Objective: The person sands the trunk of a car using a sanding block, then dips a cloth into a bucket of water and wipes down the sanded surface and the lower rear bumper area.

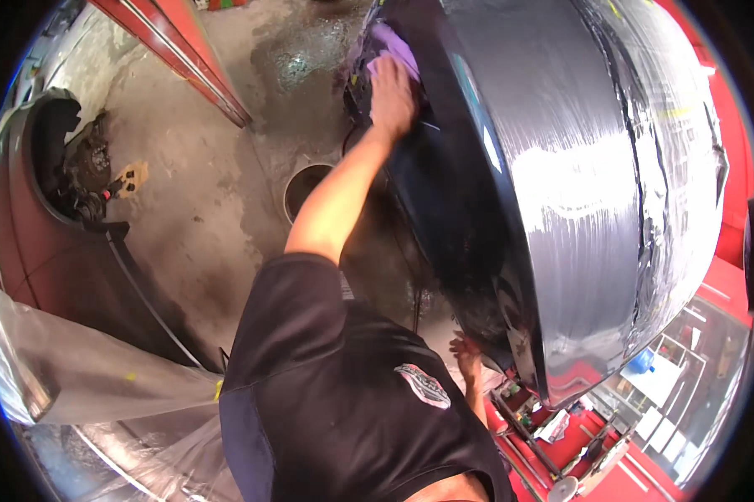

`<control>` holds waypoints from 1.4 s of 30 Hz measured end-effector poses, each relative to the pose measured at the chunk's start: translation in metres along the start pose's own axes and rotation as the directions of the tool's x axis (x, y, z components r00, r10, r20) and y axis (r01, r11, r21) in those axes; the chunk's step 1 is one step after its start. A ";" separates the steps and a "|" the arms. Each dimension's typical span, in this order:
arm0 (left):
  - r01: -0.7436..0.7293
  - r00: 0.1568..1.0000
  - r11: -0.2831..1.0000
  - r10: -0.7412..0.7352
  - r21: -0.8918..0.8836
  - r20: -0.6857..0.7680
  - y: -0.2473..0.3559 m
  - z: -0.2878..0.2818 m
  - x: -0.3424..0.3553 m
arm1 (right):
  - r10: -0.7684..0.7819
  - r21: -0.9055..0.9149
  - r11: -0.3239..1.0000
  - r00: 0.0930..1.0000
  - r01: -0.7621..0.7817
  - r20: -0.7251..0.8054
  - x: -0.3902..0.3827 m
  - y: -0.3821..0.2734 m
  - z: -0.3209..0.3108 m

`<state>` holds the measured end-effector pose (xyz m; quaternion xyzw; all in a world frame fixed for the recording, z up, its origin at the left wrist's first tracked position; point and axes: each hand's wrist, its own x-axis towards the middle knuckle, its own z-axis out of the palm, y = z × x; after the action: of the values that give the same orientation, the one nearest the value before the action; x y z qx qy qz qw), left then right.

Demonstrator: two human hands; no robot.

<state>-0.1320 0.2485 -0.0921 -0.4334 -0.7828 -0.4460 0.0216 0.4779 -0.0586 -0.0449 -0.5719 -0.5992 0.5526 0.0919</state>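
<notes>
My left hand (392, 96) reaches far forward and presses a purple cloth (396, 48) against the dark side of a glossy black car body (456, 167). Its fingers lie over the cloth and hold it there. Lower down, close to my body, my right hand (467, 356) is beside the lower edge of the same car body. The fingers of that hand are apart and no object shows in them; whether they touch the panel I cannot tell. Clear plastic film (678, 142) covers the far right part of the car.
A red post (184, 58) stands at the upper left. On the floor, a round bucket-like container (297, 188) sits partly behind my left forearm. To the left are a dark fender panel (51, 259) and plastic sheeting (101, 368). A red cart (573, 443) with several items is at lower right.
</notes>
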 end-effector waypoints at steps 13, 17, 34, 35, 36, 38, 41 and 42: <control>0.277 0.892 0.211 -0.419 -0.937 0.169 0.017 -0.073 0.009 | 0.275 -0.253 0.925 0.959 -0.282 -0.065 0.012 -0.060 -0.008; 0.007 0.955 0.654 -0.230 -0.757 -0.190 0.013 -0.026 0.055 | 0.223 -0.220 0.946 0.970 -0.239 -0.096 0.026 -0.075 -0.007; 0.415 0.908 0.130 -0.110 -0.900 0.403 0.023 -0.004 -0.029 | 0.226 -0.247 0.943 0.974 -0.223 -0.013 0.021 -0.047 -0.013; 0.457 0.878 0.212 -0.264 -0.864 0.399 0.008 -0.001 -0.029 | 0.269 -0.326 0.906 0.962 -0.270 -0.048 0.026 -0.066 -0.010; 0.319 0.893 -0.232 -0.251 -0.919 0.374 0.010 -0.022 -0.017 | 0.317 -0.384 0.862 0.943 -0.330 -0.099 0.028 -0.082 -0.003; 0.149 0.864 -0.639 -0.288 -0.755 0.413 0.025 -0.067 0.022 | 0.259 -0.348 0.897 0.962 -0.273 -0.089 0.031 -0.101 0.011; 0.123 0.799 -0.299 -0.536 -0.946 0.273 0.062 -0.032 0.055 | 0.147 -0.413 0.902 0.989 -0.127 0.018 0.029 -0.086 0.010; 0.052 0.886 -0.369 -0.412 -0.928 0.214 0.072 -0.047 0.046 | 0.081 -0.458 0.888 0.993 -0.034 0.084 0.025 -0.072 0.014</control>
<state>-0.1275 0.2613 0.0047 -0.0404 -0.1629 -0.9250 -0.3407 0.4173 -0.0276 -0.0082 -0.5665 -0.6988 0.4272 -0.0916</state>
